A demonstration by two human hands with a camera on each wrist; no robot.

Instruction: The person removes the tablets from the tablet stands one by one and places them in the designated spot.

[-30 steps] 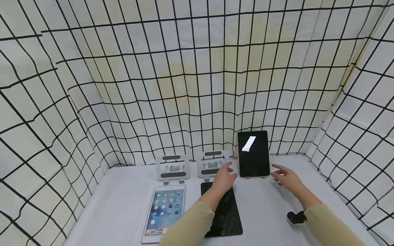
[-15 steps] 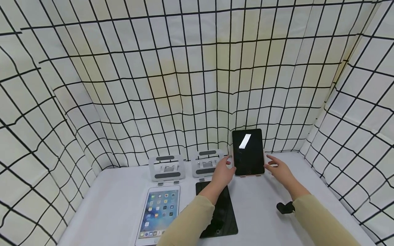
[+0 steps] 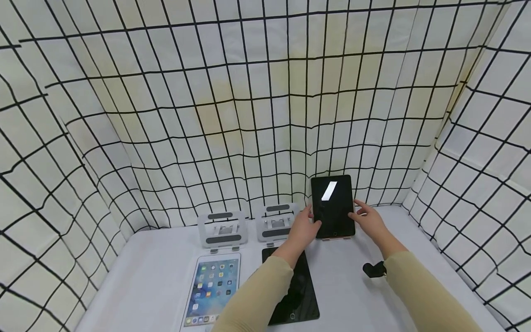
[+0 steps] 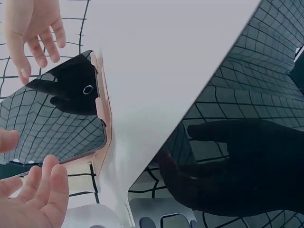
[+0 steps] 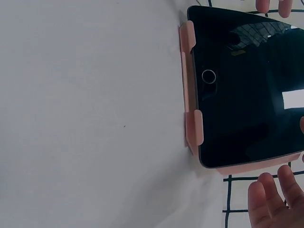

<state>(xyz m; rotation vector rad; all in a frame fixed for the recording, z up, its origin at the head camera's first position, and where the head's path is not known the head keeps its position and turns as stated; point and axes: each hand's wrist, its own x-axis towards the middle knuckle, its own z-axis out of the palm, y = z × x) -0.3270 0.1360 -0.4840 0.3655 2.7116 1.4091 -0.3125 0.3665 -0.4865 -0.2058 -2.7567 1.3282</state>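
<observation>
A black tablet [image 3: 332, 207] leans upright on a pink stand [image 5: 189, 80], its round button at the bottom and its screen dark. My left hand [image 3: 302, 229] is at its lower left edge, thumb in front of the screen's side. On the right edge, my right hand [image 3: 370, 222] has its thumb over the front. Both wrist views show the fingers of the two hands extended and spread beside the tablet, not closed round it. Two lips of the stand [image 4: 108, 118] hook over the tablet's bottom edge.
Two white stands with grey pads, one at left [image 3: 224, 240] and one in the middle [image 3: 277, 233], stand along the back. Flat before them lie a white tablet [image 3: 213, 286] with a lit screen and a second black tablet [image 3: 304, 295], partly under my left arm. Grid-patterned cloth walls [image 3: 249, 115] surround the table.
Both hands have closed in on the upright tablet from its two sides, the right one moving left until its thumb overlaps the edge. The head view has shifted slightly.
</observation>
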